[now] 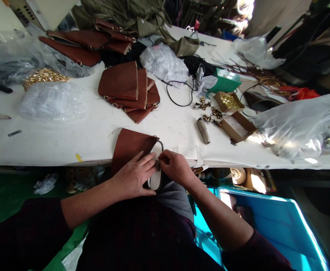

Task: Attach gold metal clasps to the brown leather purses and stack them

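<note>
A brown leather piece (131, 142) hangs partly over the table's front edge, with a pale, dark-rimmed part (155, 181) at its right side. My left hand (136, 175) lies on it with the fingers stretched out, pressing it near the edge. My right hand (174, 165) is closed in a pinch at the dark rim, just right of my left fingertips. What sits between the right thumb and forefinger is too small to make out. Behind them lies a stack of similar brown leather pieces (122, 84) with small gold-coloured buckles.
Right of the stack are a worn handle-like tool (203, 131), a small cardboard box (238, 126), a box of gold-coloured hardware (229, 101) and a green box (225, 79). Plastic bags (297, 124) crowd the right, gold-coloured clasps (45, 76) the left. A blue crate (266, 214) stands below.
</note>
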A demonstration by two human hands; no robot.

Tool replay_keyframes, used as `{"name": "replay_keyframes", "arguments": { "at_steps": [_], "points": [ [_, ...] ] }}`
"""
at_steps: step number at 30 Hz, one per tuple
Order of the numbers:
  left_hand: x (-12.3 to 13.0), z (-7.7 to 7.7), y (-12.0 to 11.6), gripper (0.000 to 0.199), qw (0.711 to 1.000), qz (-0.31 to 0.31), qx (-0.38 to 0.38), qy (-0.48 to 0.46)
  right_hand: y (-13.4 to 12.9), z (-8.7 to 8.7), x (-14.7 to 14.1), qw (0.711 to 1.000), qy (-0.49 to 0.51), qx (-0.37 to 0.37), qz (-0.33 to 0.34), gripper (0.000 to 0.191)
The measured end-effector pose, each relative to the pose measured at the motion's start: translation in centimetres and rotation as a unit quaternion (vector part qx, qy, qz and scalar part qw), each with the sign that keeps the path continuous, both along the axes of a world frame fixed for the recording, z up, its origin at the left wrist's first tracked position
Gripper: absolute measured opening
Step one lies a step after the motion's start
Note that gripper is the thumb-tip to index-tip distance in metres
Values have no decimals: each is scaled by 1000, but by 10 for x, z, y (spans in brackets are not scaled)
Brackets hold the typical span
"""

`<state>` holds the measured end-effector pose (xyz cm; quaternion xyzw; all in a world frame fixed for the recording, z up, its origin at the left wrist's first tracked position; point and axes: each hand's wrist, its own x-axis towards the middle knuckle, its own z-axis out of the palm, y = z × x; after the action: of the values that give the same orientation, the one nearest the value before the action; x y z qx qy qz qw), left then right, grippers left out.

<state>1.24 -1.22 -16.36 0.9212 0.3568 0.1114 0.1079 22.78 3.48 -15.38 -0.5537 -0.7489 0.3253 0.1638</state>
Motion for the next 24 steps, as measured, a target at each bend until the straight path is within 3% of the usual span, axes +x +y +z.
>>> {"name": "replay_keyframes", "arguments": {
  "at_steps": [3,6,8,11,15,18,20,22,24],
  "points": [
    [3,5,0,81,1000,5,-5,18,15,5,17,998,43,41,-21,12],
    [6,6,-1,84,999,8,2,32,51,9,52,973,51,167,-149,26],
    [8,6,-1,90,999,10,11,43,81,9,79,942,-14,234,-239,36],
    [9,5,-1,96,998,9,20,56,121,3,109,933,-70,182,-303,49],
    [9,2,-2,89,998,11,20,52,148,-3,125,946,16,82,-313,44],
    [7,0,-2,91,999,12,15,42,144,0,120,951,76,45,-297,28],
    [6,-1,-2,91,999,10,11,33,128,6,104,945,170,5,-279,28],
    [5,-1,-1,89,1000,8,6,25,105,12,77,905,340,-55,-249,38],
    [5,-1,1,86,1000,6,3,19,78,17,43,835,498,-118,-203,46]
  ]
}}
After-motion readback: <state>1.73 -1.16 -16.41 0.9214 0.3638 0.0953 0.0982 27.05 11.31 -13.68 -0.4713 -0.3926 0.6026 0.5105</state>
